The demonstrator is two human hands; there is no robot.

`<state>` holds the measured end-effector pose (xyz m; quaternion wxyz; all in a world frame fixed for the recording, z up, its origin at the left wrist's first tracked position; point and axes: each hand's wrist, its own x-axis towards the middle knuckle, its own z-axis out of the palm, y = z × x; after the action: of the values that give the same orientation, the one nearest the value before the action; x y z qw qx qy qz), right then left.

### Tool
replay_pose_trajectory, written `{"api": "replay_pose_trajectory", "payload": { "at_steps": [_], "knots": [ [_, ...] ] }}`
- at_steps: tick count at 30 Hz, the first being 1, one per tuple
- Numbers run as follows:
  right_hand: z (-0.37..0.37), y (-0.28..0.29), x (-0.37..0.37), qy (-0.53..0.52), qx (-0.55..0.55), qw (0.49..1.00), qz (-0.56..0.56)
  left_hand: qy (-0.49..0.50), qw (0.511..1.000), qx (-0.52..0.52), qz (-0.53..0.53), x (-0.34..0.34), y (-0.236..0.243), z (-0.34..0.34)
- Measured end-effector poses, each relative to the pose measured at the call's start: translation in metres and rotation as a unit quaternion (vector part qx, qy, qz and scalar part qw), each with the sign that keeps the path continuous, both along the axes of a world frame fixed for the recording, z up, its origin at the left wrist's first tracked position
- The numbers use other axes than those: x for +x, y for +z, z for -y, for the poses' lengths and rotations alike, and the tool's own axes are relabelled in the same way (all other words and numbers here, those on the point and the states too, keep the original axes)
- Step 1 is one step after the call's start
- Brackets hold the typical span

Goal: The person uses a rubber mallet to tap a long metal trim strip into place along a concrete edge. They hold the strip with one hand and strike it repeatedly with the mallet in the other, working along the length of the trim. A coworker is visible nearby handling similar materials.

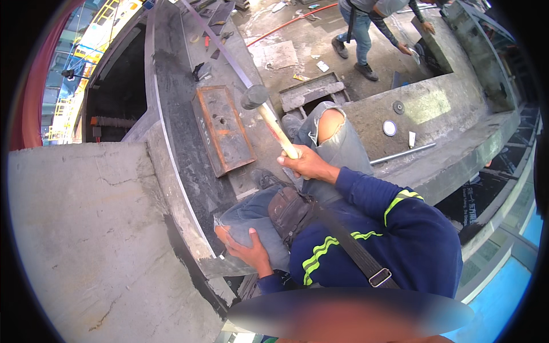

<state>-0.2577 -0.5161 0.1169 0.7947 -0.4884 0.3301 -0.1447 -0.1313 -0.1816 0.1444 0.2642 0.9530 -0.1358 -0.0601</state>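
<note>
Mallet: dark, rounded head, pale wooden handle. Position: in front of the person, handle slanting up and to the left, head at the far end. In this view the head lies just beside the upper right edge of a rust-edged rectangular metal box; cannot tell whether the two touch.

Right hand: fingers clenched around the near end of the handle, in front of the right knee.

Left hand: fingers loosely spread, released, lying on the torn jeans at the left knee. Nothing seen in its grasp.

Box: lies on the grey surface left of the mallet, long side running away from the person; dark hole in its upper face.

Worn by the person: dark blue top with yellow-green reflective bands, brown pouch at the waist, black strap with metal buckle.

To the right, on the concrete ledge: dark disc, round white item with darker rim, small white tube, straight metal rod nearer the person.

Beyond: co-worker bending forward, well apart; red hose across the floor.
</note>
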Motion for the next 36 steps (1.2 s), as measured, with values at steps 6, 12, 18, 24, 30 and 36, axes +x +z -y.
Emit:
{"api": "replay_pose_trajectory", "payload": {
  "at_steps": [6,12,18,24,30,36],
  "knots": [
    [0.006,0.008,-0.005,-0.017,-0.009,1.0,-0.021,0.019,0.999,0.023,-0.01,0.001,0.002,0.003],
    [0.007,0.007,-0.001,-0.04,-0.035,0.998,0.026,0.001,1.0,0.009,0.016,0.001,-0.002,0.0],
    [0.006,0.006,-0.003,-0.006,0.001,0.999,-0.032,0.01,1.0,-0.011,0.004,-0.002,0.003,0.002],
    [0.011,0.002,-0.002,-0.019,0.058,0.996,-0.07,0.024,0.999,-0.02,-0.02,-0.003,0.006,0.002],
    [0.014,-0.001,-0.001,-0.038,0.103,0.99,-0.086,0.011,1.0,-0.013,-0.013,-0.001,0.006,0.001],
    [0.015,-0.004,-0.002,-0.037,0.111,0.989,-0.089,0.017,1.0,-0.021,-0.014,-0.001,0.004,0.0]
  ]
}}
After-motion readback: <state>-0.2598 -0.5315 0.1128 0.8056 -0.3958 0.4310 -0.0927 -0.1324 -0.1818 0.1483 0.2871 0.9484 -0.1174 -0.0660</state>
